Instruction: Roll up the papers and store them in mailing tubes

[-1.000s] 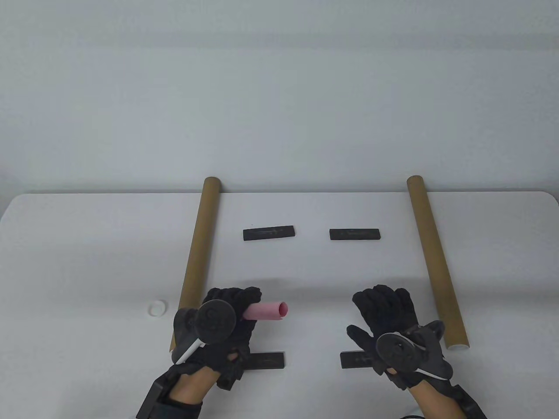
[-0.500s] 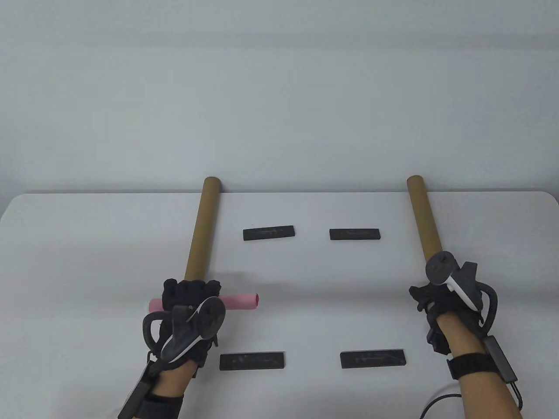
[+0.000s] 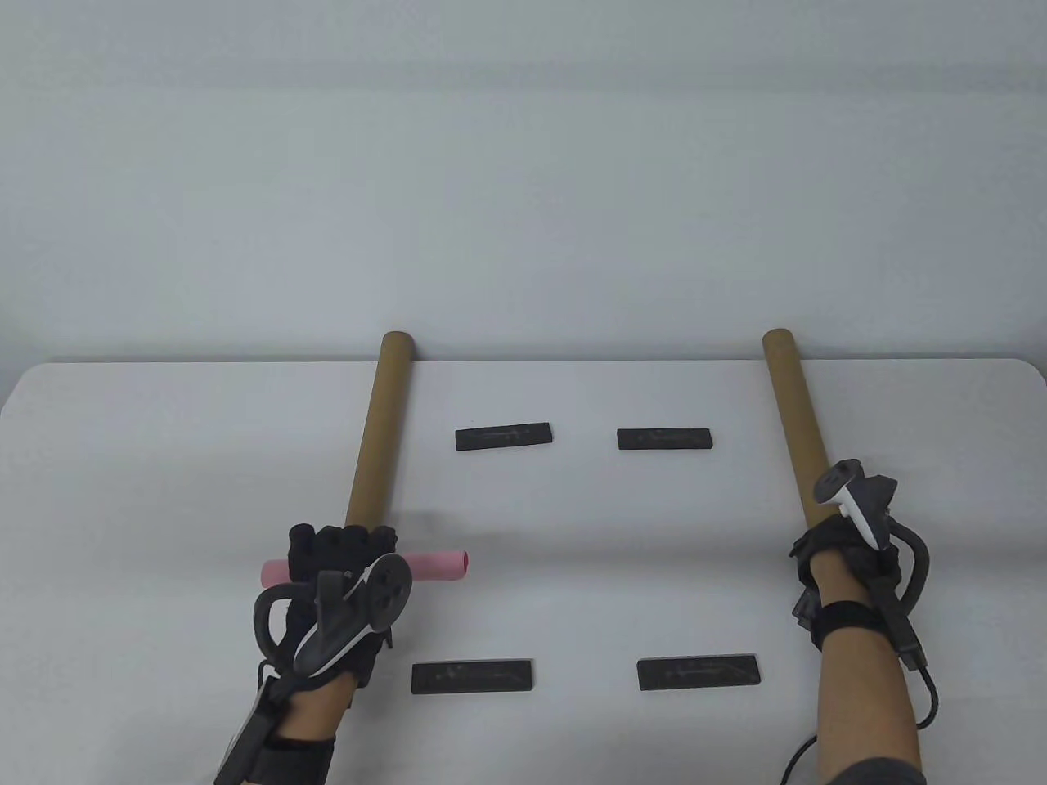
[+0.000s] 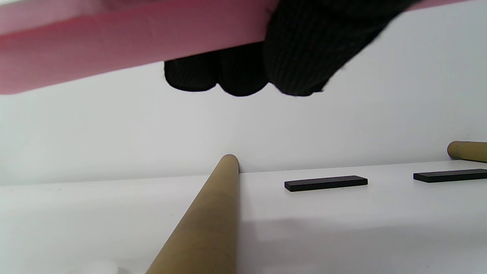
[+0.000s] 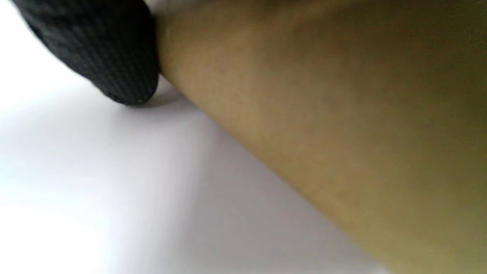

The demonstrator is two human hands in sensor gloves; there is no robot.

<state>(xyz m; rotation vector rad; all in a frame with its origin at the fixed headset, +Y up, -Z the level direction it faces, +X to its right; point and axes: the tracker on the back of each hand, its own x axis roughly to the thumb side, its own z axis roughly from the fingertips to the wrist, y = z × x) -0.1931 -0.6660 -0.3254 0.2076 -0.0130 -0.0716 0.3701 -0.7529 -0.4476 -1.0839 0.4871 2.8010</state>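
Observation:
My left hand (image 3: 343, 546) grips a pink rolled paper (image 3: 438, 564) held crosswise just above the near end of the left brown mailing tube (image 3: 376, 433). In the left wrist view the roll (image 4: 114, 42) crosses the top with my fingers (image 4: 243, 76) curled round it, and the tube (image 4: 205, 224) runs away below. The right hand (image 3: 822, 549) wraps the lower part of the right mailing tube (image 3: 793, 417), which lies on the table. The right wrist view is filled by that tube (image 5: 323, 114), with one gloved fingertip (image 5: 106, 49) against its side.
Several flat black bars lie on the white table (image 3: 164, 458): two further back (image 3: 503, 436) (image 3: 664, 439) and two near the front (image 3: 471, 677) (image 3: 698, 672). Both tubes overhang the table's far edge. A cable trails from my right wrist.
The left hand carried the pink roll leftwards over the left tube's near end. The right hand swung right from mid-table to the right tube and closed round it.

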